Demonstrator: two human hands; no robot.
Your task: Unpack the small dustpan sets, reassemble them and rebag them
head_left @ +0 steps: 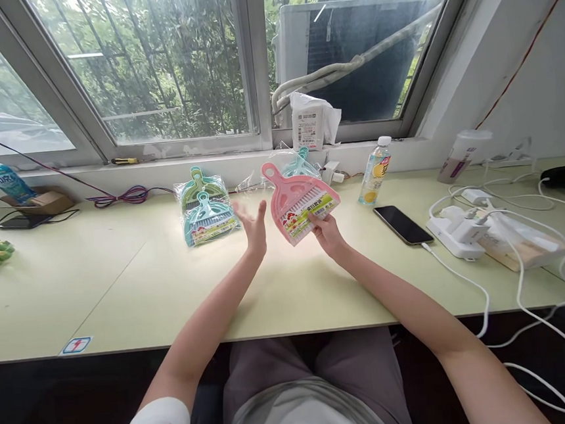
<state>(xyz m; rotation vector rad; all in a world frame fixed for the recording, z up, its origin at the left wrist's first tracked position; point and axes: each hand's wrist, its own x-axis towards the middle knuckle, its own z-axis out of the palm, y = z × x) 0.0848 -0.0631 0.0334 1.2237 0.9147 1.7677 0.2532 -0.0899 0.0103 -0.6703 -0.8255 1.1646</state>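
Note:
A pink dustpan and brush set (pixel 293 194) with a yellow-green printed label is held up over the table by my right hand (pixel 328 234), which grips its lower right edge. My left hand (pixel 252 224) is raised just left of it, fingers apart and a little blurred, holding nothing. To the left of that hand lie a blue dustpan set (pixel 207 215) in clear plastic and a green dustpan set (pixel 195 190) behind it. Another teal dustpan set (pixel 302 161) in clear wrap is partly hidden behind the pink one.
Right of my hands are a drink bottle (pixel 375 171), a phone (pixel 403 225) on a white cable and a power strip (pixel 455 233) with plugs. A white package (pixel 310 124) rests on the windowsill. Bundled wires (pixel 127 195) and a blue bottle (pixel 7 180) are at left.

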